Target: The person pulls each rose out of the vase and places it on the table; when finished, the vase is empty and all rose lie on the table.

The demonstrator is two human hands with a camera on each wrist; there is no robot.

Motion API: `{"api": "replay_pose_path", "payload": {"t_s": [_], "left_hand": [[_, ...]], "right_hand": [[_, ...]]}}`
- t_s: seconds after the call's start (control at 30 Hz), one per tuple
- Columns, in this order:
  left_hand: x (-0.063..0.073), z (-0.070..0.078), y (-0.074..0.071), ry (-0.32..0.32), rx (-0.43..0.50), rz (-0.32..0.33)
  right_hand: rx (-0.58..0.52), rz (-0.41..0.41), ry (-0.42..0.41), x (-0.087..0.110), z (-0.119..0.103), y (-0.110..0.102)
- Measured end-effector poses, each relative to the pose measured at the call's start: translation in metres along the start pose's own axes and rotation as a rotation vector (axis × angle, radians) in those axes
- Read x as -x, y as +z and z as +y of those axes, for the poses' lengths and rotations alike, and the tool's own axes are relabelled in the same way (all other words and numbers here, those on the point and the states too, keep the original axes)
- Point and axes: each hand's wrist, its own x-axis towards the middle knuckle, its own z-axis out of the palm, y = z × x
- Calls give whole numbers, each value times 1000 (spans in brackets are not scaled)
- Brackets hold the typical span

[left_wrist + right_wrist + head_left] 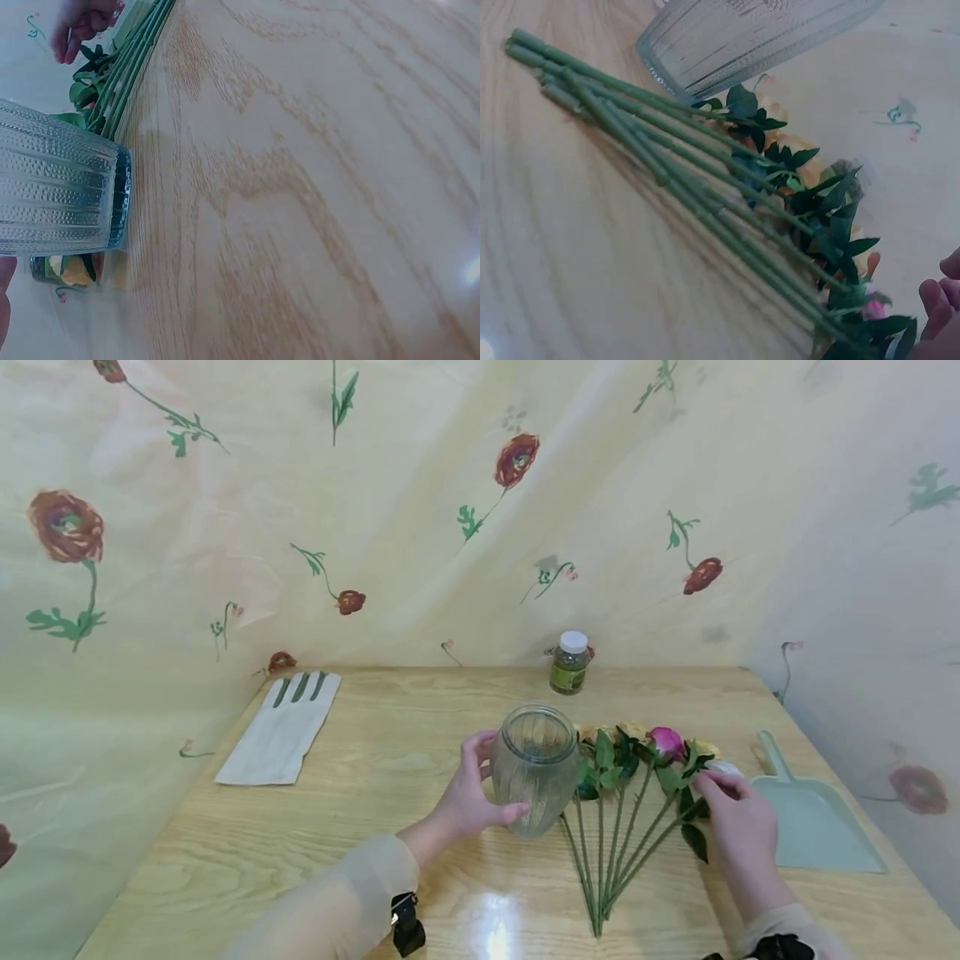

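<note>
My left hand [468,797] grips the side of a ribbed clear glass vase [534,789], mouth up, in the middle of the head view. The vase's base shows in the left wrist view; whether it touches the table I cannot tell. Just right of it lies a fan of artificial flowers, with green stems [617,852] converging toward me, a pink rose [666,742] and yellowish blooms behind the leaves. Over the bunch's right end is my right hand [738,827], fingers loosely bent by the leaves [881,330]. No stem shows between those fingers in the wrist views.
A green-labelled jar with a white lid [570,662] stands at the table's back edge. To the right lies a pale green dustpan [813,822]. A white cloth with dark green strips [273,739] lies at the left on the wooden table [300,835].
</note>
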Motion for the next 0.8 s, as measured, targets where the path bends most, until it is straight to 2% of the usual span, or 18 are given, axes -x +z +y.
{"api": "replay_pose_path", "payload": {"t_s": [0.3, 0.53, 0.7, 0.8], "left_hand": [[-1, 0, 0, 20, -15, 1], [-1, -1, 1, -1, -10, -12], [-1, 0, -3, -28, 1, -37], [0, -3, -6, -10, 29, -59]], "right_hand": [[48, -114, -213, -8, -34, -1], [6, -210, -261, -14, -50, -2], [91, -240, -358, -20, -56, -1], [140, -260, -420, -26, -56, -3]]}}
